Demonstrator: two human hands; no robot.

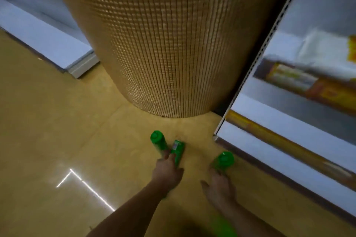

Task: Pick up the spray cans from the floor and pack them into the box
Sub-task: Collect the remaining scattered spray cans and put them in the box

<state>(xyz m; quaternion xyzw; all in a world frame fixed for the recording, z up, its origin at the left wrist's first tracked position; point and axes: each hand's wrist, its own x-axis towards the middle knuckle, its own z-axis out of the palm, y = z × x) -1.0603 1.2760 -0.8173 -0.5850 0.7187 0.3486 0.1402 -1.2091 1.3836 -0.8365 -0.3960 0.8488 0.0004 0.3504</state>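
Two bare arms reaching down over a glossy tan floor (57,140). Left hand (167,171) closed around two green spray cans (167,145), held side by side and touching, caps pointing away toward a large woven tan column (163,44) rising from the floor. Right hand (219,186) wrapped around the lower body of a third green can (223,159), cap up, close beside the base of a white shelving unit (279,159) at the floor's right edge. Blurred green shape (223,225) low in the frame near the right forearm, too smeared to identify. Another white shelf base (48,44) along the far left edge. No box in view.
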